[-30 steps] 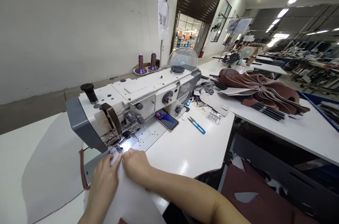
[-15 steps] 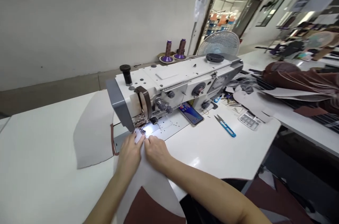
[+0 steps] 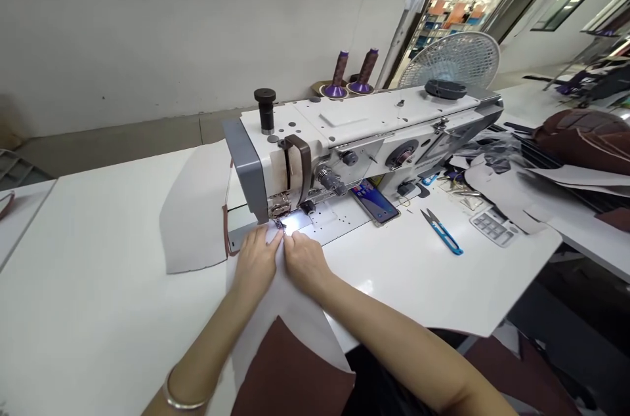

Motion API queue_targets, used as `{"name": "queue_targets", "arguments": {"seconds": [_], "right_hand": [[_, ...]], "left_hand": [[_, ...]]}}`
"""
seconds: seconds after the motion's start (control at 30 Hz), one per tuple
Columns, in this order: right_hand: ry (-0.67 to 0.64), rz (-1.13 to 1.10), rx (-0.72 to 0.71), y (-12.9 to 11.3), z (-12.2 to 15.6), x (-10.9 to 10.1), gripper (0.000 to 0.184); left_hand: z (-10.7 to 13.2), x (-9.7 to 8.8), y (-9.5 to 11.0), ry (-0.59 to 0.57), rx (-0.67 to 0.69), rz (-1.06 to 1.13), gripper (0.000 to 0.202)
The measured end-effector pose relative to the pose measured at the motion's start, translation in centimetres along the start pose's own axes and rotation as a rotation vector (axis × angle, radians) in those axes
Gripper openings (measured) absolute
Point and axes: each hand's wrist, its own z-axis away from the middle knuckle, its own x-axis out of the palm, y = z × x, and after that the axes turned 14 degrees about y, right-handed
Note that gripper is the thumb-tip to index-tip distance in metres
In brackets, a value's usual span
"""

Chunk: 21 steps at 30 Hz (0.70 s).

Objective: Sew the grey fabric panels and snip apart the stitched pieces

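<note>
A white-and-grey sewing machine (image 3: 354,134) stands on the table, its lamp lighting the needle area. Under its presser foot (image 3: 279,224) runs a fabric piece (image 3: 300,311), pale on its upper face, with a brown part (image 3: 290,370) towards me. My left hand (image 3: 256,260) presses on the fabric just left of the foot, thumb and fingers gripping it near the edge. Close on the right, my right hand (image 3: 306,264) pinches the same fabric edge with curled fingers. The fingertips of both hands almost meet in front of the needle. Another pale panel with brown edging (image 3: 194,226) lies to the left.
Right of the machine lie blue thread snips (image 3: 443,232), a phone (image 3: 375,201) and a clear compartment case (image 3: 493,227). Two brown thread cones (image 3: 339,71) and a fan (image 3: 453,62) stand behind. Brown fabric pieces (image 3: 585,140) are heaped at the far right.
The camera view has shifted, so the machine and table appear further right and higher. Both hands stay on the fabric by the presser foot. A bracelet on the left wrist has come into view.
</note>
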Motion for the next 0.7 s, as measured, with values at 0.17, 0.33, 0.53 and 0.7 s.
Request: {"name": "queue_targets", "arguments": {"seconds": [0.17,0.33,0.53,0.7], "right_hand": [[0.003,-0.005,-0.028,-0.03,0.14,-0.03,0.019],[0.008,0.002,-0.042,0.00,0.04,0.05,0.019],[0.022,0.005,-0.059,0.06,0.02,0.35,0.018],[0.034,0.026,-0.072,0.04,0.05,0.49,0.018]], "left_hand": [[0.02,-0.34,0.07,0.008,0.013,0.005,0.039],[-0.14,-0.45,0.04,0.028,0.034,0.016,0.038],[0.08,-0.14,-0.14,0.053,0.040,0.013,0.038],[-0.28,-0.84,0.35,-0.001,0.011,0.001,0.038]]}}
